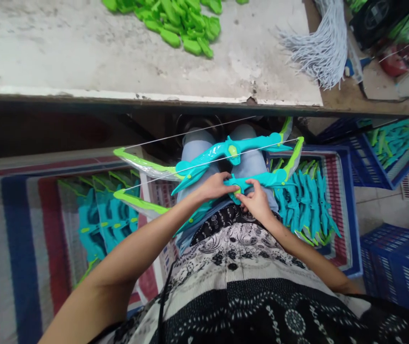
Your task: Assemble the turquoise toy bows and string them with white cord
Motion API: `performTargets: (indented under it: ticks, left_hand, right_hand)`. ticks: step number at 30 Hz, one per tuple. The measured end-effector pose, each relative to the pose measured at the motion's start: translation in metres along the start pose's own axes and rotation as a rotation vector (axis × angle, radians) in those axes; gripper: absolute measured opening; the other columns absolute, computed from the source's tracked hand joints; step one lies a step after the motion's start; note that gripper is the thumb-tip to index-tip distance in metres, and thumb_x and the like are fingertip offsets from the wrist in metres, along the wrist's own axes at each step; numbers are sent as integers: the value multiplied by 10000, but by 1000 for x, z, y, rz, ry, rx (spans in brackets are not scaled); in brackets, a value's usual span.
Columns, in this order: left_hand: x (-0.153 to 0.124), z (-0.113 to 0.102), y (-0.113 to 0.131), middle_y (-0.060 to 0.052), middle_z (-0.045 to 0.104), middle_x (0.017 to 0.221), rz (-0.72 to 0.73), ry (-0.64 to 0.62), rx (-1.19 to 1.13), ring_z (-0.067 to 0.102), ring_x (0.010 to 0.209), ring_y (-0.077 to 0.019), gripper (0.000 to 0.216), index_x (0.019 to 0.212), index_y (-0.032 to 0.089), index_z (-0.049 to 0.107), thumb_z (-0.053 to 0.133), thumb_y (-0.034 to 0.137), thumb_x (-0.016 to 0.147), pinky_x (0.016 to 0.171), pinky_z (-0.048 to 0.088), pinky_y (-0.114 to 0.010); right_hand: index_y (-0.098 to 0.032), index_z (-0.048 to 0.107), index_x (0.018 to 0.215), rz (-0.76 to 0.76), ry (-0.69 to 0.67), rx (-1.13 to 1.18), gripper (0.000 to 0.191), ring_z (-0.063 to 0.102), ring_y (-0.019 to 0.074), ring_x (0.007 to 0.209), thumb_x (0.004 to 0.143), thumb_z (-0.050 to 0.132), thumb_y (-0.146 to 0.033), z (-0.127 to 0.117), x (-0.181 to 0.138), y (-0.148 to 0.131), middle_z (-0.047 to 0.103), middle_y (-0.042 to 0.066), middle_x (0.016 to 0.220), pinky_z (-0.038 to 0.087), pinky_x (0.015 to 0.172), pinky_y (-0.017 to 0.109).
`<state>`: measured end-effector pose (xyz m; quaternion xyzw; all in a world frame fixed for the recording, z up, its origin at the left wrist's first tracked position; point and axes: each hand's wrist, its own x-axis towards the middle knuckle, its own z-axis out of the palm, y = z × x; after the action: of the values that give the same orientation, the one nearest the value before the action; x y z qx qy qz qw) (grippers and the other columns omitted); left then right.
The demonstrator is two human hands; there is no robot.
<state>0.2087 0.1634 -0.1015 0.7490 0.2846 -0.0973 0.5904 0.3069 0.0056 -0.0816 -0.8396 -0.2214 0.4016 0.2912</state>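
Two turquoise toy bows with lime-green tips and white strings lie across my lap. The nearer toy bow (pixel 270 179) is between my hands, and the farther toy bow (pixel 204 155) rests over my knees. My left hand (pixel 216 187) grips the nearer bow's middle from the left, thumb and fingers closed on it. My right hand (pixel 257 203) pinches the same middle from the right, its fingertips at a small lime-green piece (pixel 238 190) there. Part of the nearer bow's left limb is hidden behind my left forearm.
Ahead, a worn white worktable (pixel 82 52) carries a pile of green plastic parts (pixel 175 21) and a bundle of white strings (pixel 329 43). Bows fill a striped-lined container (pixel 28 229) at left and a blue crate (pixel 351 210) at right. More blue crates (pixel 390 258) stand farther right.
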Motion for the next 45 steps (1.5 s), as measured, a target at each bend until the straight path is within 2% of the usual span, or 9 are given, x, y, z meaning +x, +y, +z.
performTargets:
  ticks: [4, 9, 16, 22, 29, 34, 39, 42, 45]
  left_hand:
    - [1, -2, 7, -82, 662, 830, -9, -119, 64, 600, 751, -229, 482, 872, 139, 610, 585, 591, 706, 635, 400, -304]
    - [2, 2, 7, -34, 587, 734, 41, -95, 84, 514, 672, -168, 374, 755, 168, 555, 571, 541, 731, 592, 340, -286]
    - [9, 6, 3, -43, 599, 748, -24, -80, 117, 503, 659, -153, 370, 762, 169, 551, 564, 539, 779, 578, 332, -277]
    - [9, 11, 2, -36, 595, 732, 8, -14, 232, 533, 668, -168, 398, 750, 176, 531, 604, 567, 763, 590, 336, -276]
    - [11, 9, 3, -13, 578, 765, -58, -167, -155, 564, 654, -148, 443, 837, 176, 529, 694, 563, 698, 524, 405, -246]
    - [10, 7, 6, -5, 566, 707, -57, -196, -116, 544, 600, -132, 440, 813, 165, 553, 662, 579, 708, 506, 381, -240]
    - [9, 9, 4, -28, 624, 764, -2, -165, 12, 554, 652, -151, 418, 874, 157, 585, 651, 536, 711, 552, 382, -251]
    - [8, 11, 2, -31, 634, 756, 36, -115, 100, 552, 667, -158, 381, 831, 158, 586, 630, 523, 728, 579, 372, -255]
    - [8, 12, -1, -20, 613, 684, 34, -69, 159, 547, 630, -158, 392, 764, 167, 566, 608, 556, 748, 567, 348, -255]
  right_hand:
    - [-174, 326, 1481, -80, 31, -23, 843, 616, 146, 629, 757, 706, -380, 2, -1, 14, 653, -16, 727, 453, 591, 241]
    - [-186, 205, 1544, -141, -120, 197, 783, 487, 108, 559, 865, 574, -314, 15, 5, 28, 517, -57, 647, 426, 556, 221]
    - [-286, 307, 1513, -172, -186, 324, 708, 586, 156, 822, 859, 575, -324, 17, 13, 31, 637, 18, 961, 523, 753, 273]
    - [-215, 286, 1532, -195, -222, 171, 708, 490, 126, 629, 881, 553, -298, 6, 12, 32, 583, 5, 788, 513, 662, 274]
    - [-224, 352, 1505, -201, -285, 241, 716, 364, 94, 538, 845, 611, -322, -2, 16, 31, 448, -50, 649, 408, 518, 207]
    - [-226, 363, 1501, -168, -285, 361, 783, 516, 114, 666, 791, 668, -349, 2, 17, 28, 615, 1, 850, 496, 635, 227]
    - [-249, 360, 1497, -183, -299, 432, 832, 589, 145, 856, 747, 706, -357, 5, 14, 29, 635, 38, 1111, 521, 805, 269]
    - [-240, 381, 1485, -164, -258, 401, 828, 554, 132, 728, 741, 723, -365, 9, 16, 33, 644, 16, 921, 514, 689, 252]
    - [-214, 440, 1449, -146, -216, 348, 772, 442, 102, 569, 744, 722, -353, 15, 21, 39, 526, -44, 668, 439, 546, 215]
